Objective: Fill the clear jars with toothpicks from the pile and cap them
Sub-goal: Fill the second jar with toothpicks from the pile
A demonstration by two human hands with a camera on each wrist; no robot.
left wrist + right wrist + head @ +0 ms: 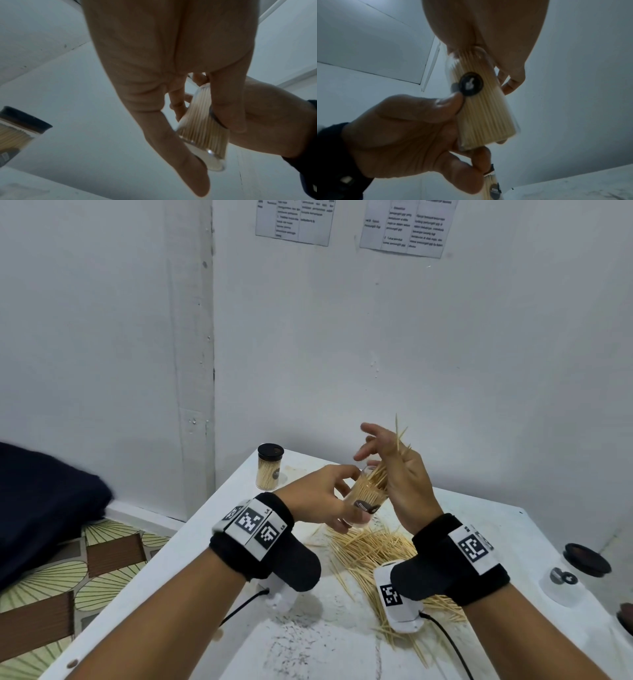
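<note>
My left hand grips a clear jar packed with toothpicks and holds it tilted above the table. Its fingers wrap the jar, and its thumb lies beside the round black sticker. My right hand is over the jar's mouth and pinches a small bunch of toothpicks whose tips stick up past the fingers. The loose pile lies on the white table under both wrists. A filled jar with a black cap stands at the back left corner.
An uncapped clear jar stands near the table's right edge, with a black lid behind it and another lid cut off by the frame. White walls close the back and left. A dark cloth lies off the table, left.
</note>
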